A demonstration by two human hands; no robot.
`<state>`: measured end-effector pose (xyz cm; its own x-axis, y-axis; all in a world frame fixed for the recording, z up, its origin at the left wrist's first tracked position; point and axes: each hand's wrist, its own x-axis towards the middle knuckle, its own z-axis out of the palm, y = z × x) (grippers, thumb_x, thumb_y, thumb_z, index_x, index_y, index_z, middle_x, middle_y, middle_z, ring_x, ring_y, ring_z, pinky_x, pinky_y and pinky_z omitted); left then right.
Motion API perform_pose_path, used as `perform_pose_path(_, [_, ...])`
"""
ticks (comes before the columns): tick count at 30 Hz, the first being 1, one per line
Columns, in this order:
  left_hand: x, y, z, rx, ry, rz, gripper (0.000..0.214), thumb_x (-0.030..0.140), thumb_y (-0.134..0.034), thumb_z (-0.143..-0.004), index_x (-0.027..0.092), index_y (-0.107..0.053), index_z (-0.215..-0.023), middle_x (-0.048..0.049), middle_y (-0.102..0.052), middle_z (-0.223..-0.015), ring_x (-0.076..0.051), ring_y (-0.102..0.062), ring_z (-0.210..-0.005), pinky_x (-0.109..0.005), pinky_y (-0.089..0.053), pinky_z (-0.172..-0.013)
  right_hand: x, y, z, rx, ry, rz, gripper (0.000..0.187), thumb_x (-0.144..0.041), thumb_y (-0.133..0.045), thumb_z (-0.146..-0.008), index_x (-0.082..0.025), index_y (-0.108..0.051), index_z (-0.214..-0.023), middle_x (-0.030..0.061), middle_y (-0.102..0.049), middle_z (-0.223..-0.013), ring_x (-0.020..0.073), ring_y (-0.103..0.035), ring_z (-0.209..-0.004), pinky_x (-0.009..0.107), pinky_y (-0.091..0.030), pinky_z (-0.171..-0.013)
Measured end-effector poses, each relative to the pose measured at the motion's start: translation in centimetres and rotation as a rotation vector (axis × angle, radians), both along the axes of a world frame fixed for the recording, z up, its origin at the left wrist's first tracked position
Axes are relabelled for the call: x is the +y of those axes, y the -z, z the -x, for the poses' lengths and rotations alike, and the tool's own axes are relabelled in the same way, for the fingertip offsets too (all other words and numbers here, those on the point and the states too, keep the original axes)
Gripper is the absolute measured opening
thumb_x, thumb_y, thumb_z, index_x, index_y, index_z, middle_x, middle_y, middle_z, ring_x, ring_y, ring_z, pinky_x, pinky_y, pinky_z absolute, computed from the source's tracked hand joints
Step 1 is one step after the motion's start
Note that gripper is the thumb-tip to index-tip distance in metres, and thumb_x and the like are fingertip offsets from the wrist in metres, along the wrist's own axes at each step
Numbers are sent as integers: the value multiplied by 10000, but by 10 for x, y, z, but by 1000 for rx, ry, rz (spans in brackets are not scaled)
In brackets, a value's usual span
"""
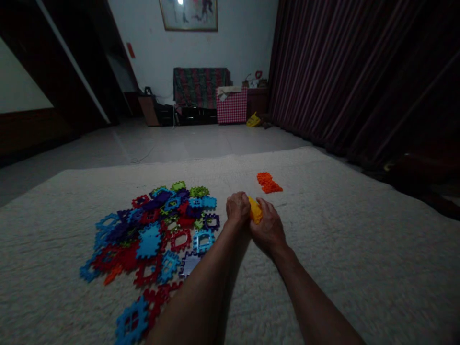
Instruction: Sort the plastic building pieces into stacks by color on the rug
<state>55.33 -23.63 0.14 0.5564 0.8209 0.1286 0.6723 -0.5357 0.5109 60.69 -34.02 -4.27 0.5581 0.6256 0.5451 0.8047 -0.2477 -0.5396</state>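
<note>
Two bare arms [312, 292] reach forward and converge; the left hand [238, 206], knuckles up, and the right hand [269, 225], fingers curled, clasp a yellow piece [256, 210] between them, short of the pale mat's [341, 230] far edge. Orange pieces [269, 182] lie nearer that edge.

Home living room, curtains [323, 72], framed picture [190, 13]

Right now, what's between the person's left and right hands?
In the head view, a yellow toy piece or stack, partly hidden, lies between the left hand and the right hand.
</note>
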Motion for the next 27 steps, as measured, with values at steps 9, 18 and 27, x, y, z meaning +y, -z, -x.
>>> perform_pose_path(9, [-16, 33, 40, -442, 214, -42, 309, 155, -396, -916, 170, -667, -1064, -83, -711, -1048, -178, -652, -983, -278, -497, -904, 1, 3, 0, -6, 33, 32, 522, -257, -560, -797, -122, -540, -1301, 166, -614, -1277, 301, -582, -1162, 477, -479, -1017])
perform_pose_path(18, [-9, 55, 32, -508, 186, -185, 288, 116, -433, -865, 147, -621, -1082, -112, -687, -1062, -216, -632, -1006, -366, -499, -959, 5, 2, -14, 3, -20, 118, 500, -258, -553, -783, -152, -563, -1271, 146, -636, -1222, 301, -599, -1117, 482, -481, -1003])
perform_pose_path(27, [-10, 56, 31, -527, 127, -202, 283, 137, -452, -835, 159, -623, -1058, -105, -684, -1025, -227, -638, -964, -368, -516, -902, -15, -7, -56, 69, -390, 98, 768, -310, -667, -719, -136, -402, -1418, 187, -444, -1439, 296, -445, -1345, 491, -400, -1123])
